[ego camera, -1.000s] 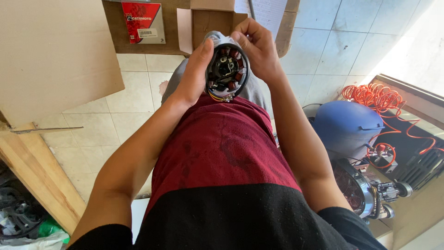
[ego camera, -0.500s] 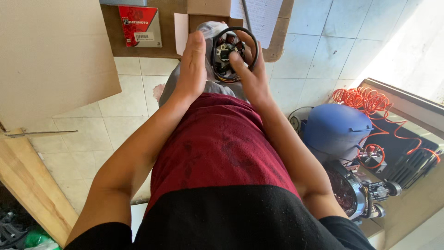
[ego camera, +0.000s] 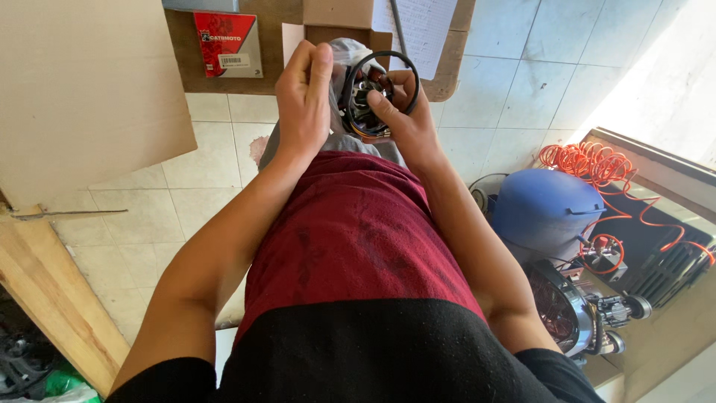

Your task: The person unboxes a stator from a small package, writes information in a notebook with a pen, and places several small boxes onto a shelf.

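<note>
A round metal motor part with copper windings rests over my knees, and both hands hold it. My left hand grips its left side with the fingers curled over the top. My right hand holds the right side, thumb pressed on the face. A thin black rubber ring stands up from the part, looped around my right fingers. My dark red shirt and black shorts fill the lower frame.
A red and white box and an open cardboard box lie on a brown board ahead. A blue air compressor tank with an orange coiled hose stands right. Wooden planks lie left.
I have lifted the part further from my body and turned it. The black ring, earlier seated around the part's rim, now stands loose above it around my right fingers.
</note>
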